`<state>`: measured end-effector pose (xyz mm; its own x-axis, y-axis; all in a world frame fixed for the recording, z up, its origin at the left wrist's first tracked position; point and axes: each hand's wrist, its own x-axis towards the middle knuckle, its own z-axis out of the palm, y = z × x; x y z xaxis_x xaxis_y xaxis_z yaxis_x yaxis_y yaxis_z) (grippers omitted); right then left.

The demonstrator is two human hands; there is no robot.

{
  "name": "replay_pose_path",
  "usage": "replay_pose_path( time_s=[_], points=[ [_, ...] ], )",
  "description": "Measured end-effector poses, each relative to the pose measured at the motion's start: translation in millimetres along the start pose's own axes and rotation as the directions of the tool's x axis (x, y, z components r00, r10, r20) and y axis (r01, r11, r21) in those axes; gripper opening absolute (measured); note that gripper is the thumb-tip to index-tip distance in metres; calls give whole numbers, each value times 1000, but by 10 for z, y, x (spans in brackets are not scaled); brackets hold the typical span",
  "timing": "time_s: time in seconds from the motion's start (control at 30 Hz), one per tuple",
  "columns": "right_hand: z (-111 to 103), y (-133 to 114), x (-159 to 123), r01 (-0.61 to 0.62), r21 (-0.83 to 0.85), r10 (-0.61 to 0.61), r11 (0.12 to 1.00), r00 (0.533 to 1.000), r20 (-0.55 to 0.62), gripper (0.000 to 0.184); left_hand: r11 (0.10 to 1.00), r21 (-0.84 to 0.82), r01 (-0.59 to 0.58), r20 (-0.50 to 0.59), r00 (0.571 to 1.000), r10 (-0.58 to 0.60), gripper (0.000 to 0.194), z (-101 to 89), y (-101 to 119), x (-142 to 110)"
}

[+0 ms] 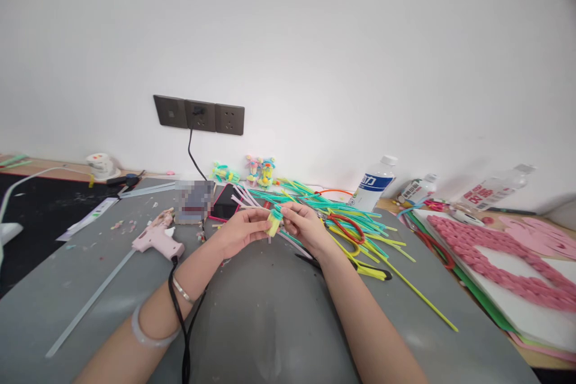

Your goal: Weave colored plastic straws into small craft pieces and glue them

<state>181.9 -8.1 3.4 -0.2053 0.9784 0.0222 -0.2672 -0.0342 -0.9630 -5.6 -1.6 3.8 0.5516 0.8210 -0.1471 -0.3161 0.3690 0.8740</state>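
Above the grey mat, my left hand (245, 229) pinches a small yellow and teal pipe-cleaner figure (273, 222) from the left. My right hand (305, 227) grips its teal upper end between thumb and fingers. Just behind and to the right lies a spread of teal, yellow and green pipe cleaners (373, 231). Several lilac pipe cleaners (245, 197) stick out behind my left hand. Finished-looking little figures (260, 171) in pink, blue and yellow stand against the wall, and a green and yellow one (225, 173) lies beside them.
A pink glue gun (158, 239) with a long glue stick lies left, its black cord (176, 294) passing by my left forearm. A phone (225, 203) lies behind my left hand. Pliers with yellow handles (371, 271) and a water bottle (374, 183) are right, near a pink braided piece (490, 258).
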Motion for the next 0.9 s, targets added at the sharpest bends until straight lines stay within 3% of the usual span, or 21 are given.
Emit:
replay_pose_path(
  time_s=[0.33,0.9],
  points=[
    [24,-2,-4,9,-14,-9,1000,1000,-7,29,998,20,60,41,997,-61,29,28,7,-13],
    [-9,-45,-7,14,-44,-16,999,999,-33,29,998,58,-3,-3,1000,3,30,8,18,-4]
  ],
)
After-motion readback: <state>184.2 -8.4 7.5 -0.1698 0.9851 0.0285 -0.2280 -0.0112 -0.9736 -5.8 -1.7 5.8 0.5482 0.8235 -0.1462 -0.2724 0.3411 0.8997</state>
